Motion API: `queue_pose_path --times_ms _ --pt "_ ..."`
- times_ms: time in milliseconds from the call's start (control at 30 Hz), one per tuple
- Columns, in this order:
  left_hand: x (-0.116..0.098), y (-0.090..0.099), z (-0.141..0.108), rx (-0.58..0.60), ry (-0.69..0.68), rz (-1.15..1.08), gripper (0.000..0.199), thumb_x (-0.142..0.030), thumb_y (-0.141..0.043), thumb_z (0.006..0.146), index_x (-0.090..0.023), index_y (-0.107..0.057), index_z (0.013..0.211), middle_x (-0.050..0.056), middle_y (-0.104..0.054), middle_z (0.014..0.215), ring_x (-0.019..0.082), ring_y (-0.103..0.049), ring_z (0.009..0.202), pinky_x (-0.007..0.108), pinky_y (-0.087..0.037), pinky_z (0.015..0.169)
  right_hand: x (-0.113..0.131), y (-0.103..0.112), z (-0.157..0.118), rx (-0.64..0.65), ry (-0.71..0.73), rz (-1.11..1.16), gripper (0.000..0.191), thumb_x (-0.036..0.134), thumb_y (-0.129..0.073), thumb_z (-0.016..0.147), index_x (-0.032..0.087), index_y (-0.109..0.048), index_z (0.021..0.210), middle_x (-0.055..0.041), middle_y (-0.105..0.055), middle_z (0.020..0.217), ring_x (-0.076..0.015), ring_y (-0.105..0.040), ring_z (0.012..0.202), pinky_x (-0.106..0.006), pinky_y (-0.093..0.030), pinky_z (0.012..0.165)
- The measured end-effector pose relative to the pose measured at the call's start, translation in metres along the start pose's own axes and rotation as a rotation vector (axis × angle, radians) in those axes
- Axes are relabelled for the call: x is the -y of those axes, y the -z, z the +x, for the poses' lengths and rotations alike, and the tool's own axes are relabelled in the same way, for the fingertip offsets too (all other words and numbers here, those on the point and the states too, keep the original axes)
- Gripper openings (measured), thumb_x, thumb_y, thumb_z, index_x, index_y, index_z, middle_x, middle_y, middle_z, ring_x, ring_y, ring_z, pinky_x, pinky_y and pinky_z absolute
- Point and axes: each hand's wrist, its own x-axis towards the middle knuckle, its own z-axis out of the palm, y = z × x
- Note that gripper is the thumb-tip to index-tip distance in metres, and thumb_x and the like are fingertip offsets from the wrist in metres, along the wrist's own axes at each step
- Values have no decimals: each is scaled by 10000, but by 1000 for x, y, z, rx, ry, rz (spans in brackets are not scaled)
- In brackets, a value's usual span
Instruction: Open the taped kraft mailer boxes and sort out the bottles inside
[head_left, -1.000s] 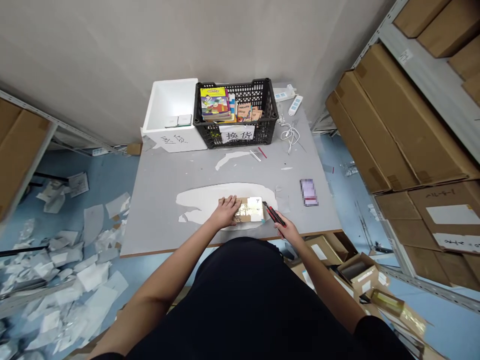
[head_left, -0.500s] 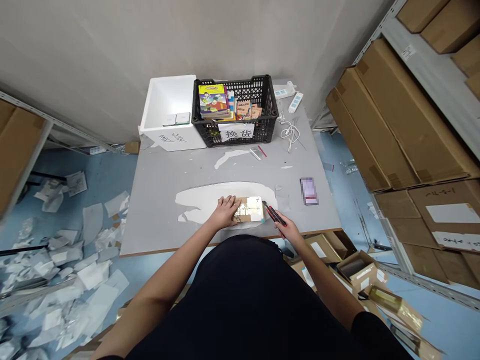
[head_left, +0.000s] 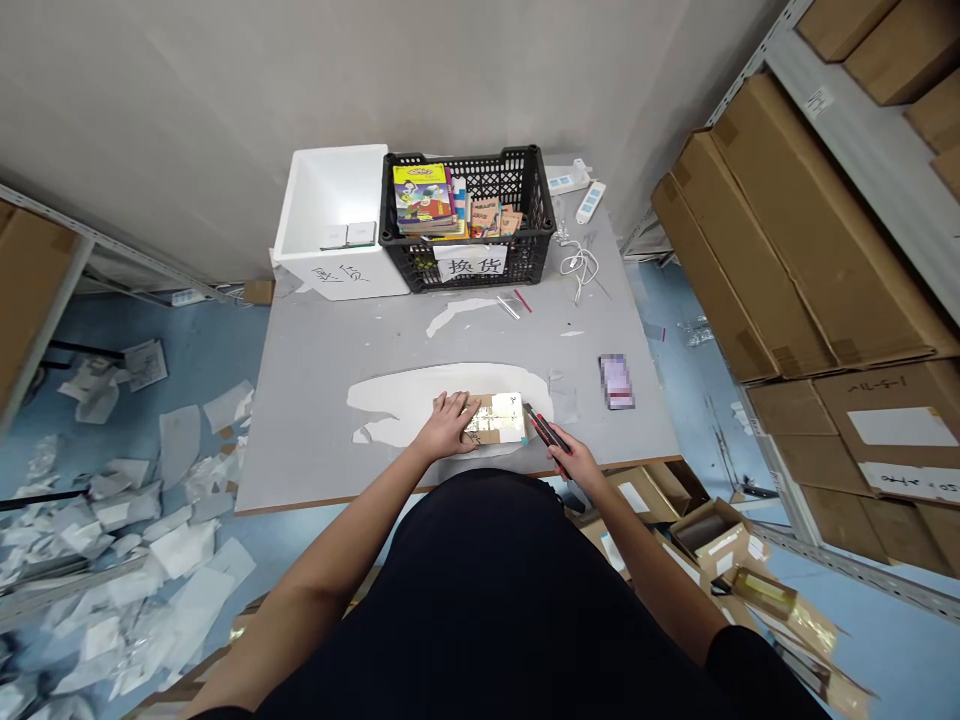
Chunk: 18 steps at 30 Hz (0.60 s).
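At 11 o'clock stands a white foam box, clear of the work area. The left hand has its grip open, palm down on the 9 o'clock end of a flat tan-and-foil packet, pinning it steady on the grey worktop at 12 o'clock from the body. A red-and-black utility knife angles toward the packet's 3 o'clock edge, its tip just beside that edge, firmly closed in the right hand's grip.

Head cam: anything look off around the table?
Yes. The floor left of the table is strewn with torn white wrappers, like unswept waste. The grey tabletop also has irregular white patches, which look like worn or stained areas.
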Motion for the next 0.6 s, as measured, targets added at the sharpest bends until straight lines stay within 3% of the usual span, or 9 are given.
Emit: queue_pose_path --times_ms 367,600 --pt "7 -6 4 -19 -30 -41 934 -569 -653 722 -186 -285 1491 208 -307 1478 386 -253 1366 581 -142 1117 1 0 8 10 18 1 695 311 -573 820 246 -365 1479 45 -552 700 -68 -435 411 -192 -348 344" --pt "6 -9 3 -50 -14 -20 886 -571 -659 708 -187 -369 1452 217 -343 1455 401 -284 1339 582 -172 1092 0 2 8 47 7 -53 684 300 -566 826 259 -362 1478 70 -520 655 -47 -364 365 -182 -306 331"
